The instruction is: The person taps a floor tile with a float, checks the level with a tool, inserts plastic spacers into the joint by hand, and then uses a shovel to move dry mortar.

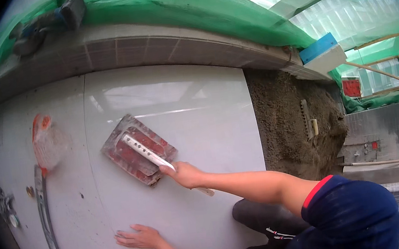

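Green netting [184, 10] curved across the upper part of the view, above large pale slabs [214, 122] that covered most of the floor. A narrow tiled ledge [144, 48] bordered the slabs along their far side, and a bed of rough, dark mortar [280, 124] lay beyond their right edge. The person's dark-clad legs [272, 218] were at the lower middle, over the slabs. On the left, a long dark level [45, 215] lay on the slabs, its upper end against a clear bag [53, 146] with orange in it. Near the middle, a flat tool [151, 142] with a worn red plate and a pale, perforated bar lay tilted across one slab. A power tool [48, 26] sat at the ledge's left end; a blue-and-white block [323, 52] stood near its right end. A toothed trowel [307, 120] with a yellowish grip rested on the mortar. The left hand [142, 236] lay palm down on the slab, fingers spread and empty. The right hand [185, 174] had its fingers closed around the near end of the flat tool's bar. A small brass-coloured disc [30, 192] lay left of the level.
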`<state>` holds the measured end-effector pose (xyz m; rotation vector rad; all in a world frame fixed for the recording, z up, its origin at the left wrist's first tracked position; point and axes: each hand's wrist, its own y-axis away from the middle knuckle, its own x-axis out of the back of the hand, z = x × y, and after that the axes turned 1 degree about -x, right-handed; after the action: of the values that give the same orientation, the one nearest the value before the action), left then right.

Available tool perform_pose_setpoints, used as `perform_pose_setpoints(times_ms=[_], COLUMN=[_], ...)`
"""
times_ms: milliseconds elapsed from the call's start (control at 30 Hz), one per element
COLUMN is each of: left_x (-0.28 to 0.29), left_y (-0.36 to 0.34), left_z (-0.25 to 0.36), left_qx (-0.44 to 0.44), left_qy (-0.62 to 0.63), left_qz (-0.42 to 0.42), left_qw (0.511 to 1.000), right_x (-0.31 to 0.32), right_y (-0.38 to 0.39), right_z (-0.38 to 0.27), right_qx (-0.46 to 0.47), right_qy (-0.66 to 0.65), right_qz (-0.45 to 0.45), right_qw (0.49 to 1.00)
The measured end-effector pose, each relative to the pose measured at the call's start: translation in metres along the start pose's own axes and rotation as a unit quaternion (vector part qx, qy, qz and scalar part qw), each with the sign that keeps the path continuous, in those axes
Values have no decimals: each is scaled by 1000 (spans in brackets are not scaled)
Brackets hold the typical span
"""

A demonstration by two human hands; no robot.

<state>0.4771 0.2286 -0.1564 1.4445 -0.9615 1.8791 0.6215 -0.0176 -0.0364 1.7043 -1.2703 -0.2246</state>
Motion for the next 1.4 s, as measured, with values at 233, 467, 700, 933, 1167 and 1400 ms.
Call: perform_pose_setpoints(times_ms=[233,467,700,933,1167,1400], left_x=[-24,62,170,171,190,196], left_y=[6,181,523,572,550,562], left_z=[-40,-161,-281,-266,-297,-319], left_qx=[80,52,442,559,545,537], left_qy=[155,98,-110,-105,-65,-56], left_qz=[1,-55,37,31,40,11], left_qw=[985,992,890,822,835,842], right_x=[-10,-10,-41,-68,-274,-280], right_y=[35,67,230,328,312,389], right_z=[102,183,160,250,208,225], right_qx=[-13,73,297,533,277,523], right_qy=[110,171,235,79,378,250], right_qz=[-9,-193,-91,-116,-220,-174], right_qw=[994,963,921,834,856,796])
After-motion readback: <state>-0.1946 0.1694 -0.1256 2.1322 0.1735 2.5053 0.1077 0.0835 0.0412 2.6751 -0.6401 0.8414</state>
